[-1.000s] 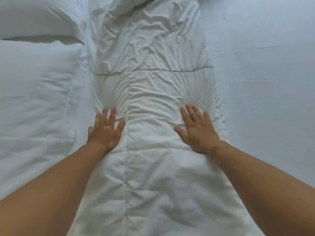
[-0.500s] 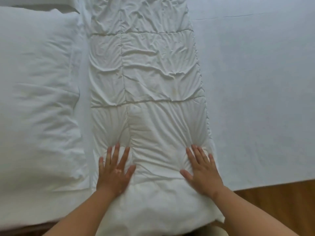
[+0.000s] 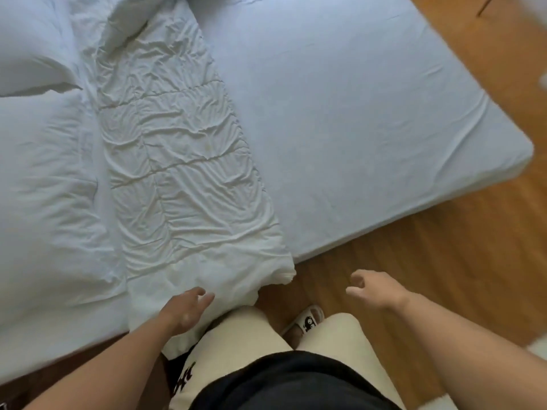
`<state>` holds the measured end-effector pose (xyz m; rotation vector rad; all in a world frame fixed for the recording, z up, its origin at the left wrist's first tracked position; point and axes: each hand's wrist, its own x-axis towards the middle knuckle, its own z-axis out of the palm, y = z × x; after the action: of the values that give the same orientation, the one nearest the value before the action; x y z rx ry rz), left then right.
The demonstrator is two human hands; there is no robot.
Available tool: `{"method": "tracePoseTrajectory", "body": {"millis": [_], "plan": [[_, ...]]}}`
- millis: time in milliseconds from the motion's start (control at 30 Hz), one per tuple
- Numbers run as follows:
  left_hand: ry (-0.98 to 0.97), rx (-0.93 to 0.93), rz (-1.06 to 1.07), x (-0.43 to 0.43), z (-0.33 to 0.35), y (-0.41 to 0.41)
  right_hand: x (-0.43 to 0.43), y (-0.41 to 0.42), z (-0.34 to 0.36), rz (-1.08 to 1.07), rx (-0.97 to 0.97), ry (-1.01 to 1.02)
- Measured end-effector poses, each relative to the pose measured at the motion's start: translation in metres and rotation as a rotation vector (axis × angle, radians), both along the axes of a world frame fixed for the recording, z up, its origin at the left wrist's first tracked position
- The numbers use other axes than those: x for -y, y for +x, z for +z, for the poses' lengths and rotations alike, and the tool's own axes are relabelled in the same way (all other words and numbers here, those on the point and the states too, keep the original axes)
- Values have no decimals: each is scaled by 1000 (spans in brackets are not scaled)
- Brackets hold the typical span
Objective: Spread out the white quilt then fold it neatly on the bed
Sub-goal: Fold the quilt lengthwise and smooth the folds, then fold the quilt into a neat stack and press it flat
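The white quilt [image 3: 183, 161] lies folded into a long narrow strip across the bed [image 3: 340, 119], its near end hanging a little over the bed's front edge. My left hand [image 3: 185, 309] hovers with loose fingers at that near end, just touching or just above the fabric. Over the wooden floor, to the right of the quilt's end, my right hand [image 3: 373, 288] hangs in the air with fingers loosely curled, holding nothing.
Two white pillows [image 3: 44, 179] lie left of the quilt. The pale blue sheet stretches bare to the right. Wooden floor [image 3: 429, 261] borders the bed's front and right. My legs in cream trousers and a white slipper [image 3: 307, 319] stand against the bed.
Both hands have lifted off the quilt, where they pressed flat, and drawn back. The right hand is now off the bed over the floor. My view has pulled back and swung right.
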<state>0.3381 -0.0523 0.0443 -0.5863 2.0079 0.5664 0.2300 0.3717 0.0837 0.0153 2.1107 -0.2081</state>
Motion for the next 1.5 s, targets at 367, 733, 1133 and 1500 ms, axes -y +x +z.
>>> {"method": "tracePoseTrajectory", "body": {"millis": [367,733,1133,1500], "plan": [[-21,-3,-182,-129,51,-25,-196,137,18,-653,43,-10],[56,-55,-403,-308,78,-151,-259,112,10,-1050,63,-249],[85,32,-645,-525,44,-394,-461,-3,58,-1317,-22,-119],[134,-84,-638,-785,68,-577,-688,-113,32,-1352,17,-161]]}}
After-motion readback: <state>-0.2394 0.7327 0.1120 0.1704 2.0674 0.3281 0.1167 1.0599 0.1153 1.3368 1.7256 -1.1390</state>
